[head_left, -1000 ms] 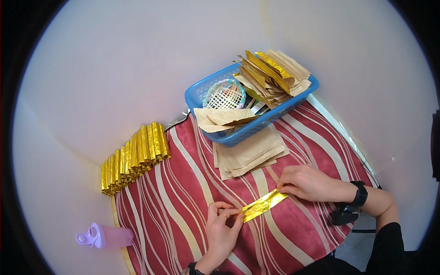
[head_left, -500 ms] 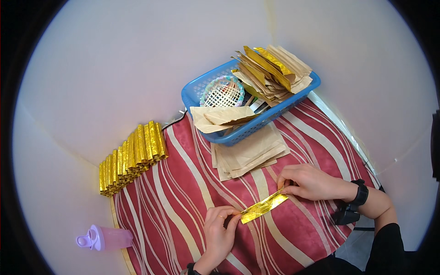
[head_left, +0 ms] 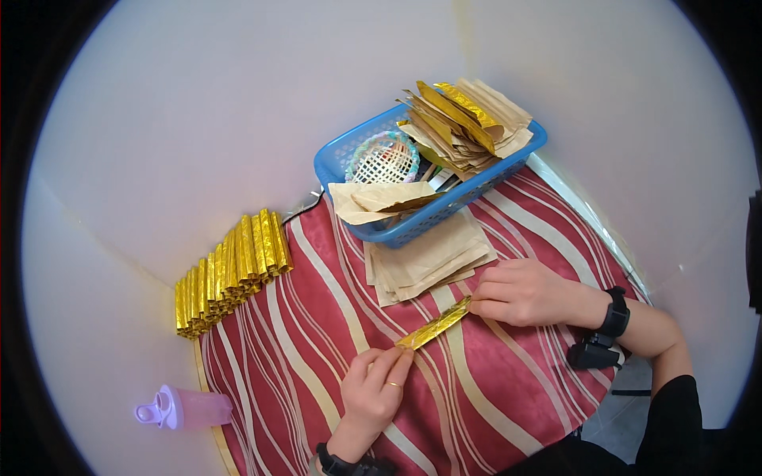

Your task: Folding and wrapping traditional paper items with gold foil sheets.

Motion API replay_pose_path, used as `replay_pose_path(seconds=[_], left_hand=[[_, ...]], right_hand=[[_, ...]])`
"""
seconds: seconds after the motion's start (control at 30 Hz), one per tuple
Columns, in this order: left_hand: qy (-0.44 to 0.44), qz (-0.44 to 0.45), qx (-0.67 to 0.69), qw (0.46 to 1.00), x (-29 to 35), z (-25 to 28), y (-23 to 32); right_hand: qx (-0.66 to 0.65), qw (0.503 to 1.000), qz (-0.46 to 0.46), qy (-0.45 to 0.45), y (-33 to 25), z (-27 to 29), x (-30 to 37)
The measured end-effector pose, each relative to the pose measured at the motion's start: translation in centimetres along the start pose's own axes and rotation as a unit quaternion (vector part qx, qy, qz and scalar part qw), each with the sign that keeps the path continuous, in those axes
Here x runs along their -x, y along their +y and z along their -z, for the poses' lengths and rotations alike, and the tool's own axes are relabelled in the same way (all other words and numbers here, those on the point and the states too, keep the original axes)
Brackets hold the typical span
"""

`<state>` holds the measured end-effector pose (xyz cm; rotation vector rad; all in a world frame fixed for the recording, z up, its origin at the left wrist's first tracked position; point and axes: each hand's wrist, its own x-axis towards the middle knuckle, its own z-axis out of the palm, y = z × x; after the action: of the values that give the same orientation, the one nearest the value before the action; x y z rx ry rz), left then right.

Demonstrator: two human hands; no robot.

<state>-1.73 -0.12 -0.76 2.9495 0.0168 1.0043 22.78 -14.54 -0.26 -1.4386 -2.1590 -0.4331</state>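
Observation:
A narrow strip of folded gold foil paper stretches between my two hands, slanting up to the right over the striped cloth. My left hand pinches its lower left end between thumb and fingers. At the upper right end, my right hand grips the paper with its fingertips, the thumb mostly hidden. Just beyond the right hand lies a stack of flat tan paper sheets, partly under a blue basket.
Gold paper rolls are piled at the left edge of the red striped tablecloth. Near them stands a purple bottle. The basket holds tan and gold papers and a small woven basket. Pale walls rise behind.
Both hands have moved a little up and to the left with the gold paper. The strip now looks narrower, and the fingers of both hands have turned over its ends.

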Motion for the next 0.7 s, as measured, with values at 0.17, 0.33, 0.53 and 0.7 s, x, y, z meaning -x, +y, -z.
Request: replay_pose_path(seconds=[0.17, 0.33, 0.53, 0.7], left_hand=[[-0.089, -0.113, -0.049, 0.988, 0.0, -0.1, 0.0], [-0.123, -0.067, 0.020, 0.990, -0.6, -0.3, -0.3], [-0.145, -0.019, 0.048, 0.988, -2.3, -1.2, -1.1], [-0.174, -0.011, 0.055, 0.983, -2.0, -1.6, -1.8]], right_hand=[[0.005, 0.997, 0.059, -0.041, 0.3, -0.8, 0.8], [-0.006, 0.997, 0.054, -0.062, 0.2, -1.0, 1.2], [-0.005, 0.997, 0.031, -0.073, -0.6, -0.3, 0.5], [-0.002, 0.996, 0.023, -0.085, -0.5, -1.0, 0.7]])
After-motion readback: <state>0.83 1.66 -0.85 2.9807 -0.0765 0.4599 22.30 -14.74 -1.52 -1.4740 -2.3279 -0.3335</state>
